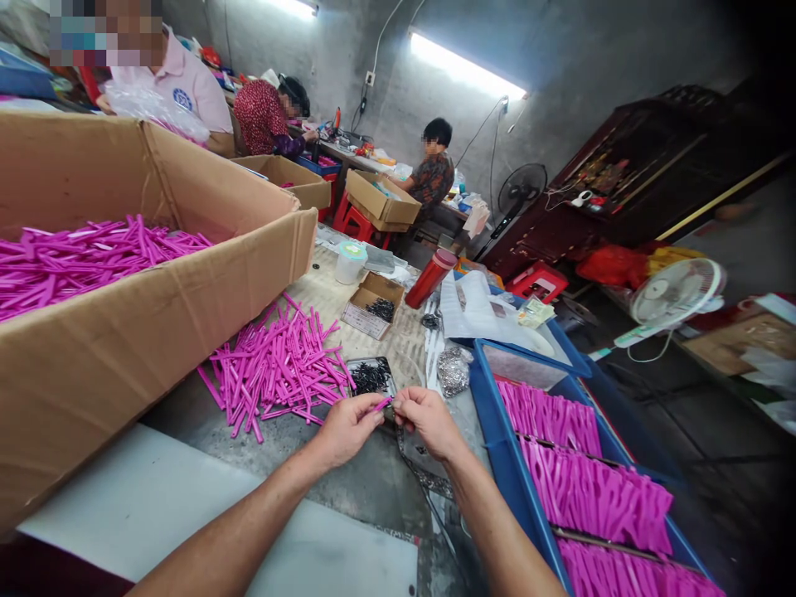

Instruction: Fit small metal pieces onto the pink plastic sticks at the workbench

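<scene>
My left hand point(346, 429) pinches a short pink plastic stick point(382, 404) between thumb and fingers. Right beside it, my right hand point(430, 421) is closed at the stick's far end; whatever its fingertips grip is too small to make out. Just behind the hands sits a small tray point(371, 377) of thin black parts. Left of them spreads a loose pile of pink sticks point(279, 365) on the worktable. To the right, a blue crate point(497, 439) holds rows of pink pieces point(590, 481) standing close together.
A large cardboard box point(186, 323) of pink sticks rises at the left. Behind the tray stand a small box point(366, 319) of black parts, a lidded plastic cup point(351, 264) and a red flask point(430, 278). A bag of metal bits point(453, 371) lies near the crate. Several co-workers sit farther back.
</scene>
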`<state>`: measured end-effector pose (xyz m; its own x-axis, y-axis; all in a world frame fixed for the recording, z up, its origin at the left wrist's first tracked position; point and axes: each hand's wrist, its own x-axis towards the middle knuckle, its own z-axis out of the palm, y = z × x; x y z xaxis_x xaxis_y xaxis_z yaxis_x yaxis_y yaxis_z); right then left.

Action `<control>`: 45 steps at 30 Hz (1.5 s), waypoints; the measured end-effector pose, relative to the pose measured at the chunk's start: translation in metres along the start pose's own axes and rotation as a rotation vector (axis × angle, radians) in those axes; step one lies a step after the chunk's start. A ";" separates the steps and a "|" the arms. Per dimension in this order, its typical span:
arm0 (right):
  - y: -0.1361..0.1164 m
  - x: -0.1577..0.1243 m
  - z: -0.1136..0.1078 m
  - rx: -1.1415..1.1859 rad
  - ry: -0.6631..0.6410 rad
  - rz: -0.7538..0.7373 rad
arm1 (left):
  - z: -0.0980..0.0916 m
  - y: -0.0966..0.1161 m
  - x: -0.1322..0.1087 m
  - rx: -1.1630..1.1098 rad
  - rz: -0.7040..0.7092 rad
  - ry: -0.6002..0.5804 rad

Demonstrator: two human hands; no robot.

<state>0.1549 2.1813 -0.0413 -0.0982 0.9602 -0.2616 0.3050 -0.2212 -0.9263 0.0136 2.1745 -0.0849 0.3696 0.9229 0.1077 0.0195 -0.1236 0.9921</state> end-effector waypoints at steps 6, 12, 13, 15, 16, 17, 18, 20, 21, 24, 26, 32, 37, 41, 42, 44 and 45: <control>0.002 0.001 0.003 0.006 0.046 0.026 | 0.000 -0.002 -0.002 0.113 0.056 0.006; 0.007 0.000 0.006 -0.012 0.051 -0.032 | 0.000 0.001 -0.001 0.013 0.012 0.020; 0.009 0.000 0.005 -0.025 0.052 -0.065 | 0.001 0.001 -0.001 -0.017 -0.002 0.014; 0.013 0.001 0.005 -0.056 0.052 -0.135 | 0.001 0.001 0.000 -0.080 -0.037 0.001; 0.015 0.001 0.004 -0.070 0.051 -0.165 | 0.001 0.000 0.000 -0.112 -0.055 -0.004; 0.017 0.001 0.004 -0.081 0.052 -0.187 | 0.002 -0.001 0.000 -0.141 -0.074 -0.006; 0.019 0.002 0.004 -0.091 0.056 -0.204 | 0.002 -0.001 0.000 -0.163 -0.092 -0.008; 0.021 0.002 0.004 -0.116 0.074 -0.227 | 0.002 -0.001 -0.001 -0.191 -0.121 -0.012; 0.022 0.002 0.004 -0.133 0.088 -0.235 | 0.002 -0.001 0.000 -0.200 -0.131 -0.015; 0.020 0.001 0.005 -0.162 0.115 -0.244 | 0.001 0.001 0.000 -0.230 -0.153 -0.026; 0.018 0.000 0.005 -0.106 0.099 -0.217 | 0.001 0.002 0.000 -0.263 -0.165 -0.038; 0.011 -0.001 0.001 0.184 0.095 -0.131 | 0.000 0.001 0.000 -0.328 -0.192 -0.064; 0.005 -0.010 -0.008 0.205 0.152 -0.149 | -0.002 0.000 0.000 -0.425 -0.250 -0.092; 0.004 -0.025 -0.021 0.135 0.235 -0.166 | -0.002 -0.001 -0.001 -0.538 -0.291 -0.124; 0.006 -0.029 -0.025 0.112 0.252 -0.161 | -0.002 -0.002 -0.002 -0.549 -0.299 -0.137; 0.011 -0.036 -0.033 0.065 0.281 -0.151 | -0.001 -0.004 -0.002 -0.541 -0.302 -0.168; 0.015 -0.040 -0.036 0.035 0.294 -0.148 | -0.001 -0.004 -0.002 -0.533 -0.302 -0.181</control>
<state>0.1978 2.1462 -0.0345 0.1406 0.9893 -0.0386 0.2744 -0.0764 -0.9586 0.0117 2.1732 -0.0892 0.5723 0.8066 -0.1479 -0.3003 0.3739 0.8775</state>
